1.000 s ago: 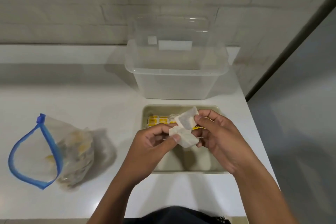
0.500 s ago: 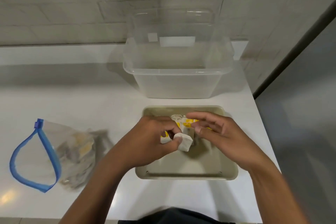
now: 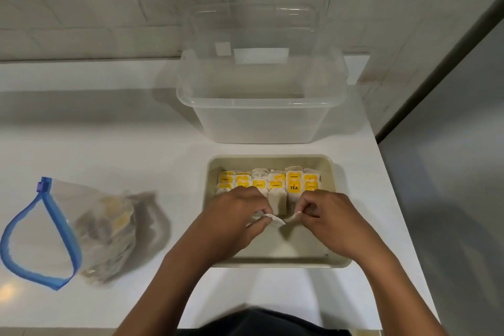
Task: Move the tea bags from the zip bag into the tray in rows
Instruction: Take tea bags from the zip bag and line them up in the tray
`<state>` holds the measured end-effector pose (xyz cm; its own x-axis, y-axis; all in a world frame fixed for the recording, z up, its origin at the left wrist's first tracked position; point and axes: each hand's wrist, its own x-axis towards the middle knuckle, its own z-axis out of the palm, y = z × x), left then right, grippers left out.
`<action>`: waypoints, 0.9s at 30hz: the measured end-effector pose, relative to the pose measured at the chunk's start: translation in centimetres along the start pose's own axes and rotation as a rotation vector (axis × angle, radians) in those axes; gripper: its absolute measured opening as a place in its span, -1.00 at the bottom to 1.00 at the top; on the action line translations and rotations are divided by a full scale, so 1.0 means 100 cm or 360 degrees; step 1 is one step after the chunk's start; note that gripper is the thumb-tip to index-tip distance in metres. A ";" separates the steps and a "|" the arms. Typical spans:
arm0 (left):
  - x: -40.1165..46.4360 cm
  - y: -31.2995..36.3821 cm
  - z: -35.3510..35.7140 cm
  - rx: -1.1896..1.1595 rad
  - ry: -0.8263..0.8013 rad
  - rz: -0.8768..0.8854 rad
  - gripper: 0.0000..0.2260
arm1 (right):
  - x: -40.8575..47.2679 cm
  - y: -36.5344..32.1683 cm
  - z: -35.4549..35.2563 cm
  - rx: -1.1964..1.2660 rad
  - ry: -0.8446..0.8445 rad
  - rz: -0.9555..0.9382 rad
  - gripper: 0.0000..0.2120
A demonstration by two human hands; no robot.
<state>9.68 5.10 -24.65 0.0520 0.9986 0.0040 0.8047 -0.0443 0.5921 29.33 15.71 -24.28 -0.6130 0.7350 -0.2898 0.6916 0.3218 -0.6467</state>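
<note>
A beige tray sits on the white counter in front of me. Along its far side lies a row of tea bags with yellow tags. One plain tea bag lies just in front of that row. My left hand pinches a white tea bag over the tray's middle. My right hand pinches another tea bag beside it, the two bags almost touching. A clear zip bag with a blue zipper rim lies open at the left, with several tea bags inside.
A large clear plastic tub stands right behind the tray, against the white tiled wall. The counter's right edge runs close beside the tray, with grey floor beyond. White counter lies between the zip bag and the tray.
Both hands have dropped from above the tray down into it and moved slightly apart. The tea bags they held together are now one in each hand. The row behind has come into view.
</note>
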 end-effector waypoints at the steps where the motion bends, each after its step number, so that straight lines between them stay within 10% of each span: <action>1: -0.003 -0.004 0.003 0.0004 0.0042 -0.0049 -0.78 | 0.002 0.001 0.004 -0.0092 0.0024 0.0054 -0.82; 27: -0.025 -0.019 0.019 -0.0212 0.0318 -0.0374 -0.93 | 0.053 -0.008 0.035 -0.0601 0.0129 0.0607 -0.78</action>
<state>9.13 2.62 -27.35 -0.2533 0.9674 0.0051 0.6961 0.1786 0.6954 24.23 17.25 -27.77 -0.2704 0.8806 -0.3891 0.9576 0.2042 -0.2033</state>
